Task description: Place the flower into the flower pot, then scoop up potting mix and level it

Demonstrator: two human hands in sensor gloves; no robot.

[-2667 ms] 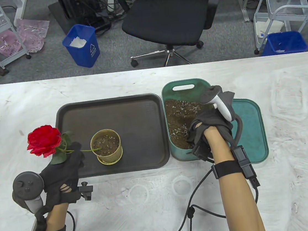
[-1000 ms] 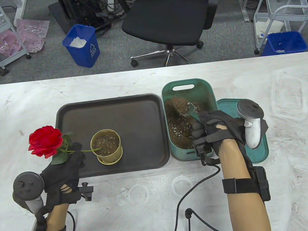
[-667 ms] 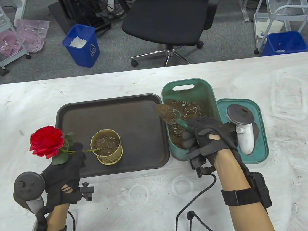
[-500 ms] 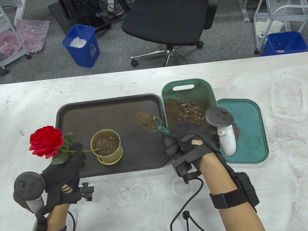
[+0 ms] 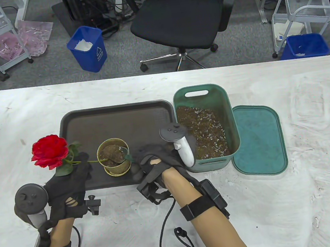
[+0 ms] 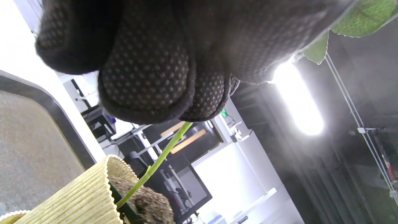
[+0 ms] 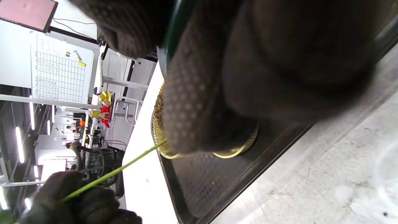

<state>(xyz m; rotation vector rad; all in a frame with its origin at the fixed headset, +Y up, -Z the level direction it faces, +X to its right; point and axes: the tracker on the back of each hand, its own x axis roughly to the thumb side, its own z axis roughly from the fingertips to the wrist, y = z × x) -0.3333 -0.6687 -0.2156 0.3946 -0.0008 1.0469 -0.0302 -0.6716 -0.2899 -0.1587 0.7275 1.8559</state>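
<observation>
Mid-scoop, at the delivery stage: flower (image 5: 49,151) already in the flower pot (image 5: 114,157) by its stem (image 6: 155,164), though leaning hard to the left with the red bloom well outside the rim, over the desk (image 5: 302,131). Propped only by the left hand (image 5: 67,182), fingers curled round the stem just below the leaves; fingertips (image 6: 146,90) bunched together in the left wrist view, stem emerging beneath them and running down into the soil. Right hand (image 5: 154,160) wrapped round the green handle of a small scoop (image 5: 118,154), its blade over the pot mouth, loaded with a brown heap of potting mix. Whether tipping has begun: cannot tell; the right wrist view is mostly glove, with only the pot's ribbed yellow edge and the stem showing.

Pot standing in its saucer on the dark tray (image 5: 116,117), towards the near edge. Green bin (image 5: 200,95) of potting mix just beside the tray on the right, its lid (image 5: 259,139) lying flat beyond it.

Next, by judgement: tilting the scoop to drop the load at the stem's base, not onto the rim, with the stem brought upright while the mix packs round it. Probably more trips to the bin afterwards, then levelling with the back of the scoop. Main risk: spilling onto the tray, or knocking the light pot over.
</observation>
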